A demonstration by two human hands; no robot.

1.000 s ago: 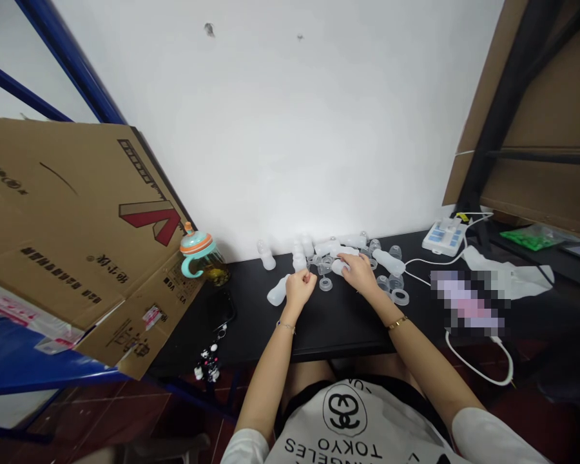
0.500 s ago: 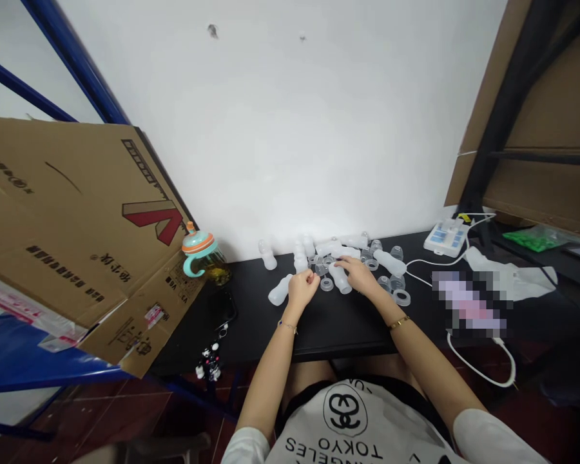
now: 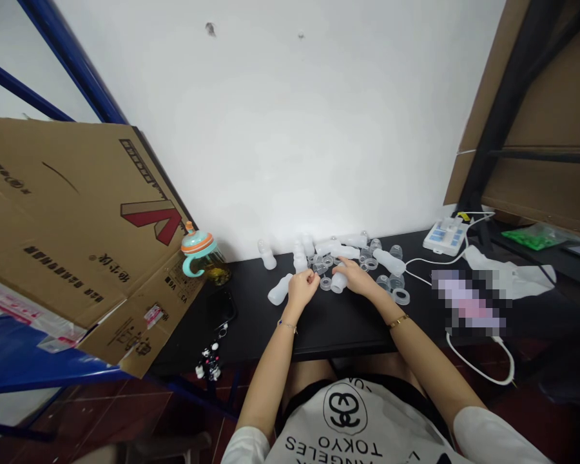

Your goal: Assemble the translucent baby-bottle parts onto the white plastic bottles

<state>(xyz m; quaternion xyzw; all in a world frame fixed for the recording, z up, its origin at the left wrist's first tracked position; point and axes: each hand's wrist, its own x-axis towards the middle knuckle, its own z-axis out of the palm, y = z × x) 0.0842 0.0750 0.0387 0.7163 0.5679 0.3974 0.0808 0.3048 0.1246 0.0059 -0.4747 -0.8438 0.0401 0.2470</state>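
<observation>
My left hand (image 3: 303, 287) is curled over the black table (image 3: 338, 328), fingers pressed together; whatever they hold is hidden. A frosted white bottle (image 3: 280, 289) lies on its side just left of it. My right hand (image 3: 357, 278) has its fingers around another frosted bottle (image 3: 339, 283), covering its upper part. Between the hands lies a clear ring (image 3: 325, 283). Behind them are a standing white bottle (image 3: 300, 256), more bottles lying down, and several clear rings and caps. Right of my right hand are a clear dome-shaped cap (image 3: 383, 282) and a larger ring (image 3: 401, 296).
At left stand a large cardboard box (image 3: 101, 225) and a turquoise-lidded jug (image 3: 205, 258), with a dark phone (image 3: 221, 308) and its beaded charm nearby. At right are a power strip (image 3: 445, 236) with white cables, a blurred-out item (image 3: 468, 303) and a white bag (image 3: 531, 277).
My right hand has moved slightly left and closed over the frosted bottle, which has turned and shifted a little left. My left hand has stayed in place.
</observation>
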